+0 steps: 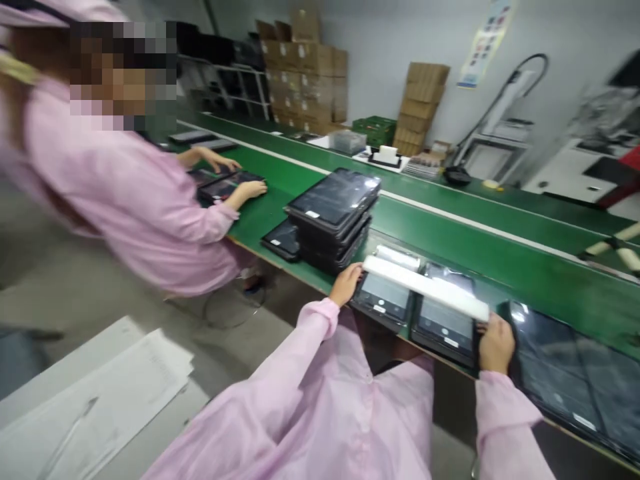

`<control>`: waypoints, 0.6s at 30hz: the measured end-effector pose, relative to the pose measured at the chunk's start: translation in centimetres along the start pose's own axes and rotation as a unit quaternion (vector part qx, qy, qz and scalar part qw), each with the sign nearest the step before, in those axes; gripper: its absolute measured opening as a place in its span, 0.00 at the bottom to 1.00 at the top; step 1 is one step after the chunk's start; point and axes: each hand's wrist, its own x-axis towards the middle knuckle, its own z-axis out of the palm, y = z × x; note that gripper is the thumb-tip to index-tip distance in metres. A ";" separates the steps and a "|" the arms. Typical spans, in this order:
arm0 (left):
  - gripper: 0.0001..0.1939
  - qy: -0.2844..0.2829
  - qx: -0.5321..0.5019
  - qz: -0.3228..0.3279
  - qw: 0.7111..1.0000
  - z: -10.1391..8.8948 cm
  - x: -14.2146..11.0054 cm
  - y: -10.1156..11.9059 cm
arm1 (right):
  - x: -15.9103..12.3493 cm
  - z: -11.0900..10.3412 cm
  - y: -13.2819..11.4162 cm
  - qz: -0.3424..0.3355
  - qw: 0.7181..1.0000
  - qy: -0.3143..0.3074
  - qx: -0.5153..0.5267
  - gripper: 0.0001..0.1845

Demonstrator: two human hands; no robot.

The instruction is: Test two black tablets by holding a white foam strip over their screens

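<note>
Pink-sleeved, a co-worker [120,193] at far left presses both hands on a dark tablet [225,187], well apart from my fingers. My left hand [345,283] grips one end of a long white strip [425,287], a stack of tablets [333,217] just beyond its fingertips. My right hand [495,343] pinches the strip's other end, two tablets [420,313] lying beneath it between my hands.

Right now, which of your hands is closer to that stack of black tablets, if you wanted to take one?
Left, probably. The left hand rests at the near edge of a small tablet, just beside the stack of black tablets. The right hand grips the white strip farther away.
</note>
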 end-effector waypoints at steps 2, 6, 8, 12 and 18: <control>0.25 -0.005 0.000 0.002 1.000 -0.2 0.0 -0.2 | -0.2 0.0 0.6 0.011 1.000 0.020 -0.001 0.36; 0.27 -0.002 0.012 -0.004 1.000 -0.7 -0.5 -0.5 | -0.9 0.0 0.9 0.025 0.999 0.021 -0.008 0.34; 0.27 0.003 0.024 -0.012 1.000 -0.9 -1.0 -0.5 | -1.3 -0.1 0.8 0.037 0.999 0.010 -0.017 0.34; 0.27 0.014 0.049 -0.030 0.998 -1.1 -1.6 -0.5 | -1.7 -0.4 0.2 0.048 0.998 -0.011 -0.041 0.35; 0.32 0.014 0.055 -0.074 0.996 -1.6 -2.6 0.3 | -2.2 -0.9 -0.4 0.087 0.995 -0.019 -0.054 0.44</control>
